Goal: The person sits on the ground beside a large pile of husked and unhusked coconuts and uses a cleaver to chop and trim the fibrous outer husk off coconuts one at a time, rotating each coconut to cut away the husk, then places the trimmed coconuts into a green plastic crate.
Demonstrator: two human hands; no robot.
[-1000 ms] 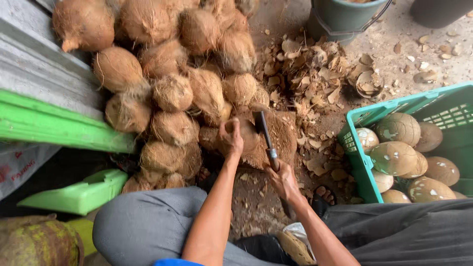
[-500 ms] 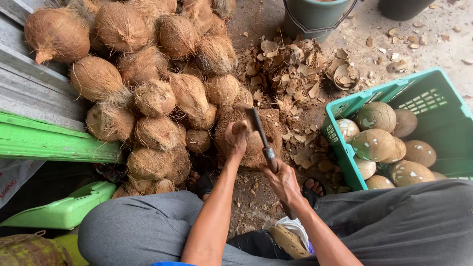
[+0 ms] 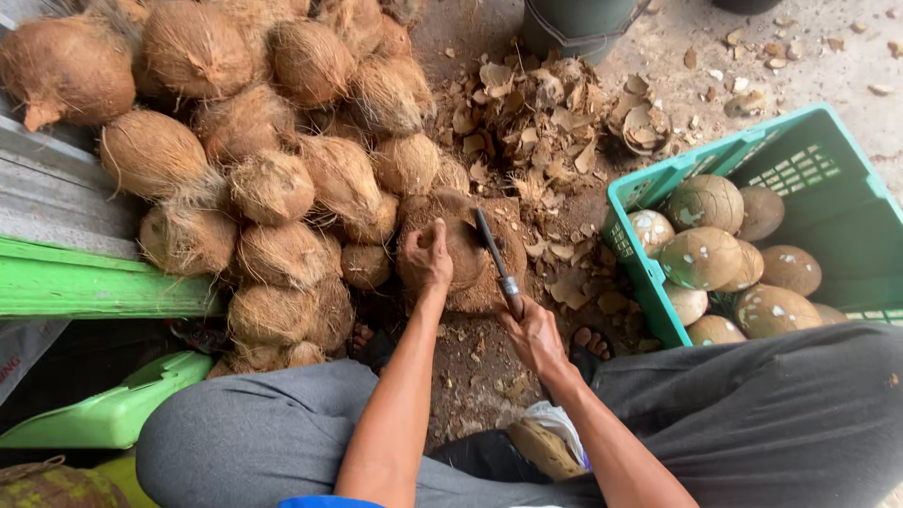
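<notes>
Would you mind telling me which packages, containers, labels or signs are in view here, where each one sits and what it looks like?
Crate: right, teal green slatted plastic, rectangular, holding peeled pale-brown coconuts.
Bucket: top centre, dark green, round, only the lower part visible.
Tray: bottom left, light green plastic, flat.
Sheet: left edge, pale with a bit of red print, too cropped to identify.
No signs or screens are in view.

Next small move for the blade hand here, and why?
Probably a short chop or pry into the coconut. The left hand pins it on the wooden block, the right hand holds the knife with its blade across the nut, and brown fibre covers it.
</notes>
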